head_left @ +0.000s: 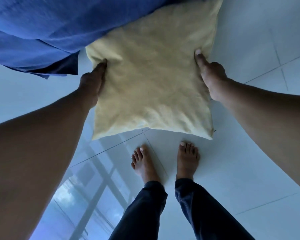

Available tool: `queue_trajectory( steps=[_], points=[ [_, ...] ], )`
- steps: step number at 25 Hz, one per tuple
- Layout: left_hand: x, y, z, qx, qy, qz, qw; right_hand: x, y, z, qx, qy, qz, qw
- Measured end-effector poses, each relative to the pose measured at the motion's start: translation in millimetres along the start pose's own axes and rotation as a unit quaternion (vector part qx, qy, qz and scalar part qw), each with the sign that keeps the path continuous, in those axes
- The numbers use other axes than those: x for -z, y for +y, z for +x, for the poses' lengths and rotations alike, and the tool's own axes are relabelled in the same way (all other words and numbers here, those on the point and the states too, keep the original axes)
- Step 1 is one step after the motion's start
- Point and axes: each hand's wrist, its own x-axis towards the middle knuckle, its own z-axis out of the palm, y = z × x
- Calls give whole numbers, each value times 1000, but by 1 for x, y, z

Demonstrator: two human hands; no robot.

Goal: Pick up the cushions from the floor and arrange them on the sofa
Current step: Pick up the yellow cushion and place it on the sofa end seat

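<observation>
A square pale-yellow cushion (151, 80) hangs in the air in front of me, above the floor. My left hand (92, 84) grips its left edge with the thumb pressed into the fabric. Along the cushion's right edge my right hand (210, 73) holds it the same way. The sofa, draped in a blue cover (59, 26), fills the upper left, and the cushion's far corner reaches up to it. The fingers of both hands are hidden behind the cushion.
Glossy white floor tiles (249, 153) lie all around and reflect a window at the lower left. My bare feet (164, 161) in dark trousers stand just below the cushion. A loose corner of the blue cover hangs down at left.
</observation>
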Motion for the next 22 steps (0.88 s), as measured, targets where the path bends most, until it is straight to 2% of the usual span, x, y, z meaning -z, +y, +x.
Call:
queue_trajectory(
  steps=[1,2,3,4,5,6,7,8,9,10,11,12,13,14,18,22],
  points=[
    [-24,-48,-6,-6,14,30,999,-8,3,22,-12,-16,19,1000],
    [-23,-87,-17,-47,68,118,990,-7,38,26,-1,-16,41,999],
    [-11,-107,-56,-91,111,196,970,-16,99,12,33,-81,57,995],
    [-18,-106,-32,-120,56,190,973,-34,176,0,90,-68,35,993],
    [-8,-93,-43,-84,0,101,991,-63,260,-9,137,-50,-32,989],
    [19,-79,-49,-145,-35,37,988,-83,318,-20,146,-28,-70,986],
    [49,-37,-71,-110,-40,-36,992,-83,342,-22,154,-16,-70,985],
    [80,-1,-104,-116,-75,-29,990,-65,322,-14,132,-12,-57,990],
    [107,32,-137,-112,-56,2,992,-20,247,-9,58,-52,-21,997],
    [127,60,-171,-142,-106,-103,979,24,186,-17,-6,-64,-25,998],
    [146,87,-195,-132,-119,-121,977,71,128,-35,-19,-11,-65,998],
    [154,92,-221,-121,-130,-105,978,104,83,-64,-9,-2,-63,998],
    [158,94,-245,-114,-138,-70,981,120,70,-106,-33,-52,-16,998],
    [157,88,-268,-126,-137,-84,979,137,59,-138,-31,-63,29,997],
    [175,72,-356,-101,-119,-84,984,198,39,-231,-10,-34,-7,999],
    [195,59,-450,-107,-137,-77,982,269,12,-309,5,-11,-37,999]
  ],
)
